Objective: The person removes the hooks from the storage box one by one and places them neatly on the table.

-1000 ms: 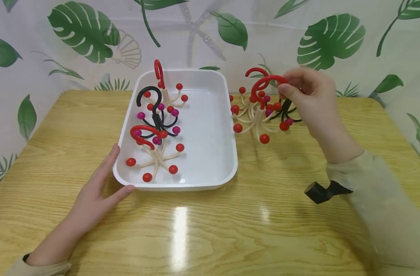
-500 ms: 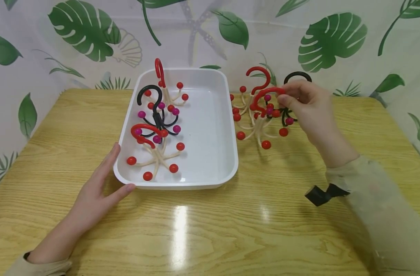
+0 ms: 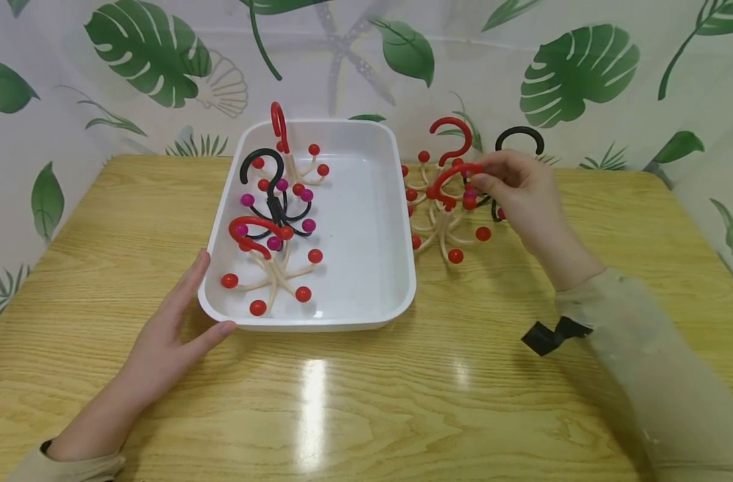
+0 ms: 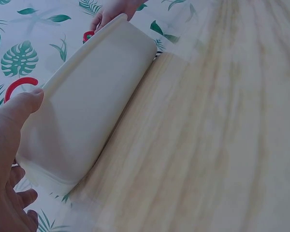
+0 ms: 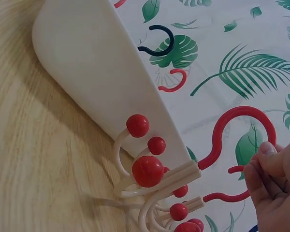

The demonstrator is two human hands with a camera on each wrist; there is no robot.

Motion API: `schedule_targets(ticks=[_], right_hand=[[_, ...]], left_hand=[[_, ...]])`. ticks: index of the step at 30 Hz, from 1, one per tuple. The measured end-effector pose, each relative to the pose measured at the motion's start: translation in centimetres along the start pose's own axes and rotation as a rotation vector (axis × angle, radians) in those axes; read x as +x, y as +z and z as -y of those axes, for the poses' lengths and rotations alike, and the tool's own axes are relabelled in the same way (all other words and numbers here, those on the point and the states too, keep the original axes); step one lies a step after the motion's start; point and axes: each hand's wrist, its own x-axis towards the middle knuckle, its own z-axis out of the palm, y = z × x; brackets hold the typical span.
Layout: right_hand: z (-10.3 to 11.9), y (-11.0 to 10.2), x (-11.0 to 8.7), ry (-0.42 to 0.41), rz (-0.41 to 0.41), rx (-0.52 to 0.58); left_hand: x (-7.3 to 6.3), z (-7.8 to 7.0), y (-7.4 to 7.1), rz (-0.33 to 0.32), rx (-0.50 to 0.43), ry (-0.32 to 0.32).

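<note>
My right hand pinches the red hook end of a multi-arm hanger with cream arms and red ball tips. The hanger is upright, just outside the right wall of a white tray; in the right wrist view its red balls overlap that wall. My left hand rests at the tray's near left corner, thumb at the front rim and fingers spread along the left side. Inside the tray's left half stand a red-hooked hanger, a black one with magenta balls, and another red-hooked one.
Behind the held hanger, right of the tray, stand another red-hooked hanger and a black-hooked one, partly hidden by my right hand. A leaf-print backdrop rises behind the wooden table.
My right hand has come down and then left with the held hanger, closer to the tray wall. The black hook behind it has come into view. My left hand stays in place.
</note>
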Motion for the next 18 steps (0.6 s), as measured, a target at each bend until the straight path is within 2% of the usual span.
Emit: schedule_targets(ticks=[18], right_hand=[[-1.2,0.1,0.0,0.038,0.013,0.028]], left_hand=[[0.0,0.0,0.1,0.011,-0.02,-0.003]])
